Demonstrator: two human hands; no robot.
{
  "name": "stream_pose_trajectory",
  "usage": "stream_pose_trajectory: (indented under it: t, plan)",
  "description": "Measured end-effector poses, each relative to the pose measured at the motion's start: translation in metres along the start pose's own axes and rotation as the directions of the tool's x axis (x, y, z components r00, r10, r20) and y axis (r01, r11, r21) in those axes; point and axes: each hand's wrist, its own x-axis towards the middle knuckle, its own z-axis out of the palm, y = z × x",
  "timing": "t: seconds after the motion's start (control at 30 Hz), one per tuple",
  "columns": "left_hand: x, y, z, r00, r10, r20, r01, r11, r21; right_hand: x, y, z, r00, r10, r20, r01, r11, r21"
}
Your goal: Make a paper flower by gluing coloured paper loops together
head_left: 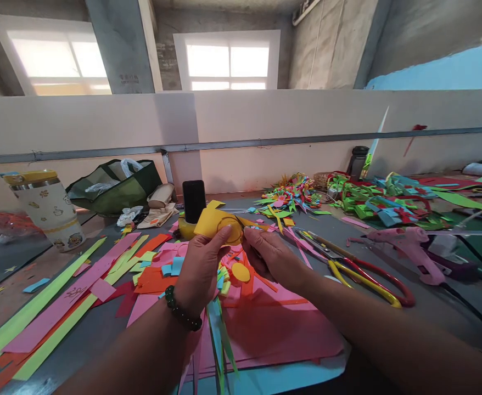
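My left hand (202,263), a dark bead bracelet at its wrist, pinches a piece of yellow paper (208,222) between thumb and fingers. A round outline shows on the paper beside the thumb. My right hand (272,255) is closed around scissors (240,221); only a dark blade tip shows at the paper's right edge, and the handles are hidden in the fingers. Below the hands, a cut yellow paper circle (241,272) lies on orange and pink scraps. Large pink sheets (282,334) lie beneath, over a light blue sheet (290,378).
Long green and pink paper strips (72,296) lie left. Large scissors with red and yellow handles (364,274) and a pink glue gun (409,247) lie right. Behind stand a phone (194,200), a tumbler (47,211), a green bag (113,189) and colourful paper pieces (290,195).
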Motion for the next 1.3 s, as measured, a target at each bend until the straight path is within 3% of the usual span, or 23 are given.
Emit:
stream_pose_trajectory:
  t: [0.13,0.43,0.83,1.3]
  plan:
    - [0.001,-0.001,-0.003,1.000,-0.001,0.002,0.001,1.000,0.013,0.000,-0.002,-0.004,0.999,0.005,0.037,-0.005,1.000,0.006]
    - [0.005,0.001,-0.009,0.992,-0.001,0.129,-0.013,0.994,0.107,0.003,-0.003,-0.015,0.989,0.006,0.148,-0.010,1.000,0.025]
    - [0.000,0.001,-0.004,0.990,-0.034,0.136,0.026,0.998,0.054,0.003,-0.003,-0.016,0.992,-0.040,0.120,0.039,0.999,0.010]
    - [0.005,0.003,-0.010,0.990,-0.036,0.135,0.027,0.997,0.069,0.005,-0.004,-0.022,0.978,0.018,0.207,-0.024,0.999,0.027]
